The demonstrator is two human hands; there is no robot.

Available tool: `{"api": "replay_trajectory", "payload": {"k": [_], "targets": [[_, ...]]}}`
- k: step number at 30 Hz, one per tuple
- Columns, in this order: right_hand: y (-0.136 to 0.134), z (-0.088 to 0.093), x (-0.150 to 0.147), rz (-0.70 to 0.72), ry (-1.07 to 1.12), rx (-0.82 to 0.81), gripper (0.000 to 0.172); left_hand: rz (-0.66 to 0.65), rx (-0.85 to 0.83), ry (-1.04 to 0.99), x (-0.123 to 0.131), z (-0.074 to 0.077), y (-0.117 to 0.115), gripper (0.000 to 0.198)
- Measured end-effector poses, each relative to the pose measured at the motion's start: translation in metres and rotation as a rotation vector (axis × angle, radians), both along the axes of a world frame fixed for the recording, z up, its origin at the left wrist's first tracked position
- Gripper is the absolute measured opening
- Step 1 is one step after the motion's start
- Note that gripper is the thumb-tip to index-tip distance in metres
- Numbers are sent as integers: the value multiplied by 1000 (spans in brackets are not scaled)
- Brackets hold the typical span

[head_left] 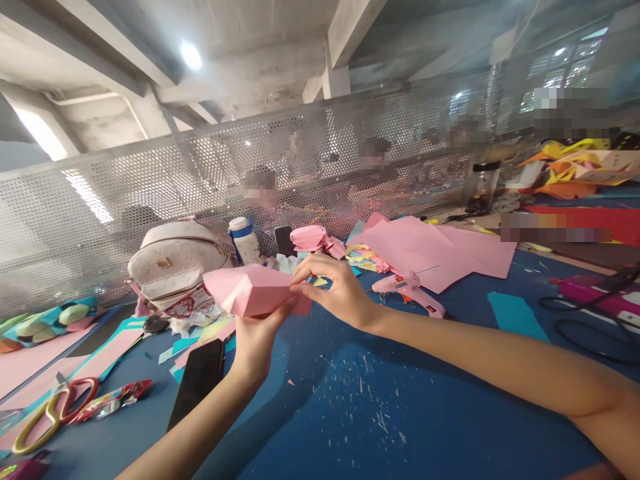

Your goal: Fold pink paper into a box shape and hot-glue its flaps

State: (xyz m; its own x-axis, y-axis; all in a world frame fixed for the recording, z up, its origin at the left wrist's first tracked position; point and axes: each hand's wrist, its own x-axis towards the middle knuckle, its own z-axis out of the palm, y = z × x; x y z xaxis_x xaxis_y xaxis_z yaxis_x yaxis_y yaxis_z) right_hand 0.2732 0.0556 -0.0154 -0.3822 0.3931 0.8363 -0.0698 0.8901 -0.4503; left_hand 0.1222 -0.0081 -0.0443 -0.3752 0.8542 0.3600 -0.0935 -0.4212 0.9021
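Note:
A folded pink paper shape [247,290] is held up above the blue table [350,400], a little left of centre. My left hand [257,333] grips it from below, fingers closed on its lower right edge. My right hand [333,287] pinches the right end of the same paper between thumb and fingers. Both forearms reach in from the bottom and right of the view.
A pink glue gun [410,290] lies just right of my hands, with pink paper sheets [435,247] behind it. A white bag [173,257], a bottle [245,240], a black phone [197,380] and red-and-yellow scissors [50,410] sit at the left. A perforated metal screen [150,180] backs the table.

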Motion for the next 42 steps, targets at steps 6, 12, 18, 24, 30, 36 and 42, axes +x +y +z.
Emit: {"api": "replay_trajectory", "payload": {"k": [6,12,18,24,30,36,42], "targets": [[-3,-2,0,-41,-70,14,16,40,-68,89,-1,-4,-2,37],[-1,-3,0,-16,-70,14,6,7,-70,93,-2,-6,3,38],[0,-3,-1,-31,-106,-39,12,23,-153,123,-4,-10,4,39],[14,-4,-4,30,15,-301,16,-75,-73,46,-12,-3,12,30],[15,-15,-6,128,-238,-344,26,-178,-9,-45,-18,10,14,24],[14,-14,-3,-143,-161,1,83,-223,-111,52,-25,16,12,26],[15,0,4,-208,-345,284,110,-233,-85,153,-25,11,14,27]]}}
